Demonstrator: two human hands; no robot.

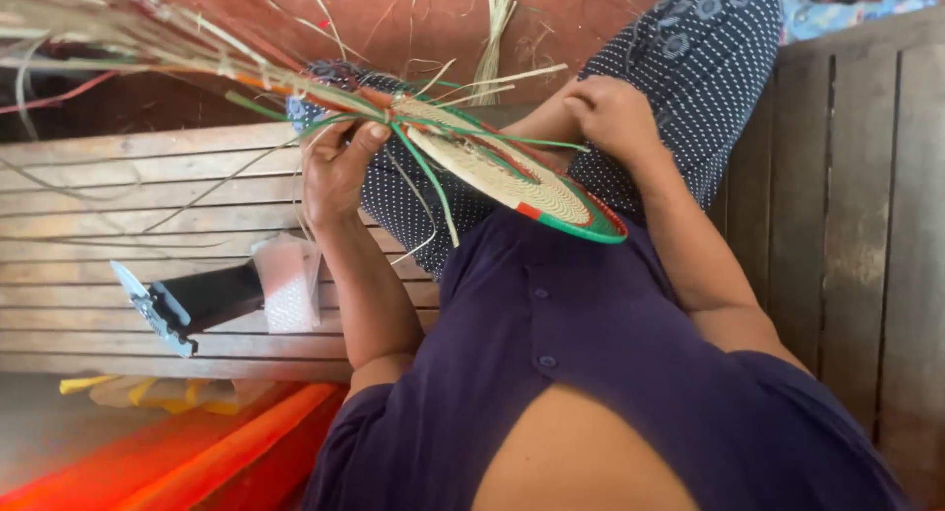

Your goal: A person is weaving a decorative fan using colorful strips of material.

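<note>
the round flat woven disc of pale coiled fibre with a green rim and a red patch is sitting at centre frame, tilted, its lower right edge pointing toward the dark purple buttoned shirt.

the left hand, centre left of the frame, is gripping the disc's upper left edge, with its grip clamped on the spot where the loose bundle of pale, green and orange straw strands is fanning out toward the upper left corner. the right hand, upper centre right, is resting behind the far edge of the disc; its fingers are curling closed, but i cannot tell whether they are pinching a strand or only the rim.

judgement on handling: the disc is looking light and fairly stiff across its coils, though likely springy. the unwoven end is looking loose and prone to unravelling, so the rim beside the working end seems the best hold. single strands are looking thin, dry and possibly brittle, and slippery when pinched alone.

surroundings: the slatted wooden platform is filling the left of the frame. the black-handled tool with a metal tip is lying on it at lower left, beside the small clear plastic packet. the dark dotted fabric is covering the knees under the disc.
</note>
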